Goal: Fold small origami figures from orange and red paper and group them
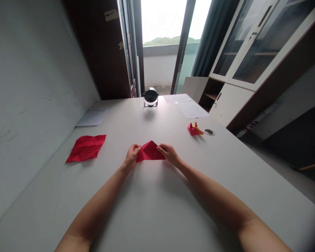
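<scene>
A folded piece of red paper (150, 151), with a peak at its top edge, is held up between my two hands just above the white table (152, 196). My left hand (133, 154) pinches its left end. At the right end, my right hand (169, 153) grips the paper between thumb and fingers. A creased, unfolded red sheet (86, 148) lies on the table to the left. Off to the right sits a small folded paper figure (195, 129) in red and orange.
A round black and silver device (150, 97) stands at the table's far edge. White papers (191, 109) lie at the far right, and another paper stack (91, 117) rests by the left wall. A round cable hole (209, 132) is beside the folded figure.
</scene>
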The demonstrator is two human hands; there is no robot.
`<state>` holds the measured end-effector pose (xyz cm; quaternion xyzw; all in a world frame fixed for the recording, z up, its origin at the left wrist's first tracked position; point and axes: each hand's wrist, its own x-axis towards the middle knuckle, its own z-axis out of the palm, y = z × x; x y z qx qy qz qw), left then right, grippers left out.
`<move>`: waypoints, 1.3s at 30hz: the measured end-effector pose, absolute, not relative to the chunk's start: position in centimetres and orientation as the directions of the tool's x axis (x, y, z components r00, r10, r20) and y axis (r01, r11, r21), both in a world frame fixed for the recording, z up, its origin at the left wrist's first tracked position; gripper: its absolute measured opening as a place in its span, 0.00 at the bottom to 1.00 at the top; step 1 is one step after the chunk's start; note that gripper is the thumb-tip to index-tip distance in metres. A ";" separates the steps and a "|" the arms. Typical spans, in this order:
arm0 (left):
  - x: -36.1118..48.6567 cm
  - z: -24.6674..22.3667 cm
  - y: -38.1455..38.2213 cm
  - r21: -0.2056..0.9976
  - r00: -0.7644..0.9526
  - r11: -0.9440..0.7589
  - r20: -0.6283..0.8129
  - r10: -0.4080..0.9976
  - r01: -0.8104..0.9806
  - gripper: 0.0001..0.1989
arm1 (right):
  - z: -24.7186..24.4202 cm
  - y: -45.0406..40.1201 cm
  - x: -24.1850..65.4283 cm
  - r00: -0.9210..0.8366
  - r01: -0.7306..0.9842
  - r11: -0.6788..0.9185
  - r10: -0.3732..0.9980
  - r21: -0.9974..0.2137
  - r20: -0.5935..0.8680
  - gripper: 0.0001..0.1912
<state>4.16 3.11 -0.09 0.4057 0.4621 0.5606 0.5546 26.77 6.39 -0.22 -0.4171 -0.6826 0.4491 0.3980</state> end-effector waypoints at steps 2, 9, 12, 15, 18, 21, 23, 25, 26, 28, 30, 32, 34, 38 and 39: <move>4.5 0.0 3.0 0.979 -0.024 0.034 -0.039 0.999 -0.200 0.20 | -0.2 6.4 26.8 -0.321 0.233 0.273 0.928 -0.933 0.191 0.24; 5.4 0.6 2.2 0.990 0.158 -0.007 0.030 0.987 -0.144 0.21 | 0.1 6.3 26.8 -0.278 0.296 0.319 0.931 -0.900 0.238 0.24; 5.5 0.6 2.1 0.987 0.186 0.001 0.029 0.982 -0.159 0.22 | 0.1 6.2 26.8 -0.273 0.330 0.333 0.929 -0.883 0.249 0.24; 5.3 0.5 2.2 0.980 0.197 0.033 0.007 0.980 -0.198 0.23 | 0.0 6.2 26.9 -0.275 0.339 0.343 0.927 -0.876 0.256 0.23; 4.9 0.3 2.4 0.979 0.189 0.055 -0.017 0.982 -0.199 0.23 | -0.1 6.3 27.0 -0.278 0.353 0.352 0.924 -0.867 0.262 0.23; 4.5 0.0 2.7 0.982 0.157 0.041 -0.012 0.988 -0.182 0.22 | -0.3 6.5 27.1 -0.274 0.368 0.346 0.927 -0.863 0.255 0.23; 4.4 -0.3 2.9 0.984 0.134 0.025 -0.002 0.991 -0.176 0.22 | -0.4 6.6 27.1 -0.272 0.380 0.339 0.930 -0.860 0.247 0.23; 4.4 -0.6 3.0 0.986 0.125 0.006 0.015 0.992 -0.165 0.22 | -0.5 6.7 27.1 -0.273 0.403 0.333 0.933 -0.852 0.236 0.22; 4.4 -0.7 3.0 0.989 0.123 -0.008 0.026 0.992 -0.147 0.23 | -0.5 6.7 27.2 -0.274 0.419 0.332 0.934 -0.845 0.231 0.22; 4.4 -0.8 3.0 0.997 0.108 -0.054 0.059 0.992 -0.049 0.22 | -0.6 6.8 27.3 -0.275 0.462 0.334 0.935 -0.822 0.225 0.19; 4.3 -0.8 2.9 0.982 0.076 -0.125 0.115 0.990 0.138 0.19 | -0.6 6.8 27.4 -0.281 0.514 0.344 0.933 -0.786 0.224 0.15; 4.2 -0.5 2.6 0.908 0.063 -0.221 0.213 0.975 0.356 0.15 | -0.7 6.9 27.5 -0.293 0.574 0.364 0.928 -0.733 0.231 0.12; 4.1 -0.2 2.3 0.793 0.090 -0.301 0.300 0.950 0.529 0.14 | -0.7 6.9 27.6 -0.307 0.636 0.385 0.921 -0.669 0.238 0.12; 3.9 0.0 2.0 0.578 0.149 -0.325 0.331 0.932 0.748 0.14 | -0.9 6.8 27.4 -0.339 0.731 0.412 0.911 -0.544 0.234 0.12; 3.8 0.0 2.1 0.525 0.167 -0.327 0.329 0.929 0.786 0.13 | -0.9 6.8 27.4 -0.352 0.741 0.426 0.905 -0.519 0.240 0.12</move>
